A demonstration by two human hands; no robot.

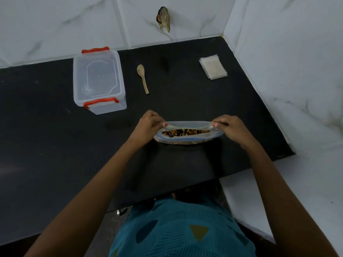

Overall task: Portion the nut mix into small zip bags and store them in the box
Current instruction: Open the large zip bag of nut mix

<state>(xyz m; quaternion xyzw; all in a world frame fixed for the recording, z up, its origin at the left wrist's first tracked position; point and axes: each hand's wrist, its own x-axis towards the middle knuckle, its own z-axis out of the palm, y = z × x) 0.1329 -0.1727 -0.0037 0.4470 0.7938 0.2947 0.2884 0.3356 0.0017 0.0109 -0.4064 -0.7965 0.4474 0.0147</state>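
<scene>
1. The fingers of the left hand are curled tight. Thumb and forefinger pinch the left end of the far lip of a large clear plastic zip bag with a blue seal strip.
2. The fingers of the right hand pinch the same lip at its right end. The edge is taut between the two hands, and the mouth of the bag gapes open.
3. Inside the opening lies the nut mix, in brown, orange and dark pieces, between and just below the two pinching hands.
4. The bag rests on the black worktop, near its front edge, directly before the person.
5. Farther back on the left stands a clear plastic box with red clips, its lid on. A small wooden spoon lies just to its right.
6. A stack of small clear zip bags lies at the back right, near the white marbled wall tiles.
</scene>
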